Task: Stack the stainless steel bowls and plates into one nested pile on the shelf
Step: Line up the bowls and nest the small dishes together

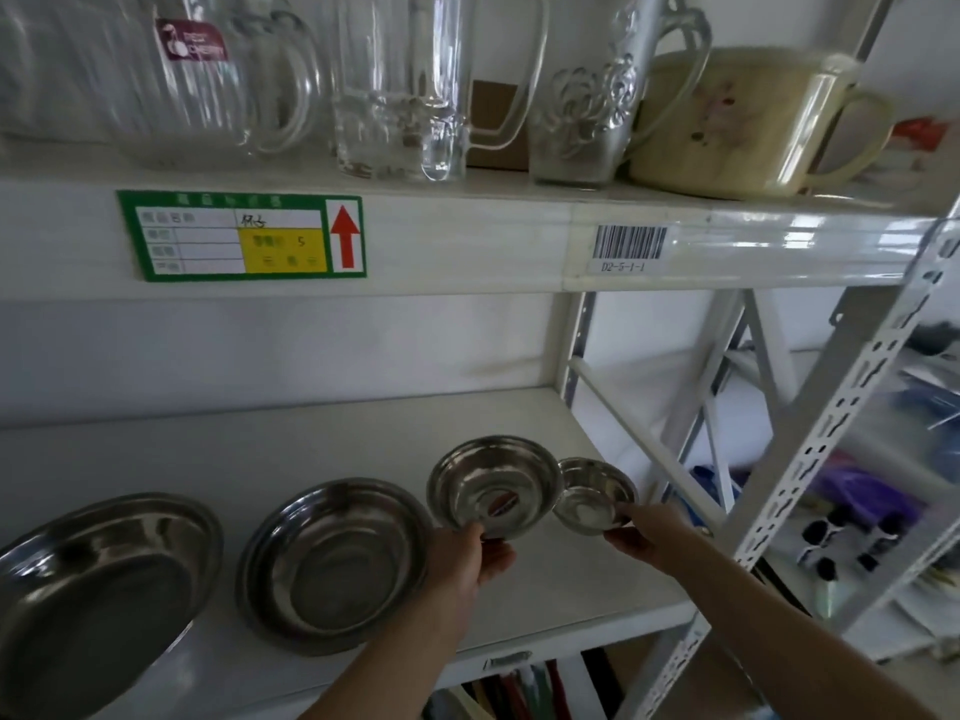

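Several steel dishes are on or over the white shelf (322, 439). A large plate (88, 589) lies at the far left, with a medium deep plate (332, 563) beside it. My left hand (467, 563) grips the near rim of a medium bowl (493, 485), which is tilted toward me and lifted. My right hand (649, 532) pinches the near rim of the smallest bowl (592, 496), also tilted. The two bowls' rims touch or almost touch.
The upper shelf (467, 241) hangs close above, carrying glass jugs (400, 85) and a cream plastic pitcher (753, 122). A perforated white upright (852, 407) and diagonal braces (644, 433) bound the right side. Cluttered items lie beyond on the right.
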`<state>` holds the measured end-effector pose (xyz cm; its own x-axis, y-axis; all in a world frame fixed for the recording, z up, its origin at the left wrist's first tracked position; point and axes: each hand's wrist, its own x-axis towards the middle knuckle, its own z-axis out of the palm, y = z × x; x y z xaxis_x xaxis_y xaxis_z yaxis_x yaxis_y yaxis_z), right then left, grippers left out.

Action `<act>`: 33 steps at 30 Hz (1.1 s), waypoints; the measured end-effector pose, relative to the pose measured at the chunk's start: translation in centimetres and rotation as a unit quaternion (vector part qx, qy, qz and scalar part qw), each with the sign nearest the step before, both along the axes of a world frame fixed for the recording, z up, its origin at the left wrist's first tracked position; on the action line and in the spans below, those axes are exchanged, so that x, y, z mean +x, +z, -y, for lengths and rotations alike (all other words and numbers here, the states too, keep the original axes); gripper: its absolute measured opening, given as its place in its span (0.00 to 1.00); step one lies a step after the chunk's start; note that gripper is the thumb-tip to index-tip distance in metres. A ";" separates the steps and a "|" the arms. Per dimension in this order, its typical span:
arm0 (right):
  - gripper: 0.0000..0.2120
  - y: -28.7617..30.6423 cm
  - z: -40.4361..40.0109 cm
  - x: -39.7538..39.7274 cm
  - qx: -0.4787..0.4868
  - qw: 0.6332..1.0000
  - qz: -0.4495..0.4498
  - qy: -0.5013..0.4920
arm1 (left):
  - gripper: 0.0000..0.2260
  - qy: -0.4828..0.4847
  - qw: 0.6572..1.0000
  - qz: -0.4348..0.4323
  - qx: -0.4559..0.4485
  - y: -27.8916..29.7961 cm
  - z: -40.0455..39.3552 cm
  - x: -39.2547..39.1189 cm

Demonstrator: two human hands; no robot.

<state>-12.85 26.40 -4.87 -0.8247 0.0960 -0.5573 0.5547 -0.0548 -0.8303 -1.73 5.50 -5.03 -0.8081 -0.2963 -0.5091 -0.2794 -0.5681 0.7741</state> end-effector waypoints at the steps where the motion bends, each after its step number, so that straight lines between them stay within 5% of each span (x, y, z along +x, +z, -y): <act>1: 0.02 -0.1 -0.3 0.1 0.000 1.000 0.002 -0.002 | 0.12 -0.001 1.000 0.008 -0.002 -0.5 -0.3 -0.2; 8: 0.02 -0.9 -1.9 0.9 -0.002 1.000 0.021 -0.017 | 0.17 0.029 0.997 0.068 0.003 -3.8 -1.9 -1.7; 14: 0.13 -2.4 -2.4 0.5 -0.045 0.997 0.023 -0.065 | 0.19 0.057 0.995 0.080 0.017 -5.0 -3.0 -1.6; 19: 0.06 -3.3 -2.4 0.3 -0.042 0.996 0.031 -0.069 | 0.18 0.076 0.994 0.080 0.010 -5.4 -2.9 -1.8; 33: 0.06 -4.5 -2.8 0.3 0.065 0.996 0.036 -0.045 | 0.14 0.060 0.994 0.082 -0.037 -6.2 -2.3 -1.3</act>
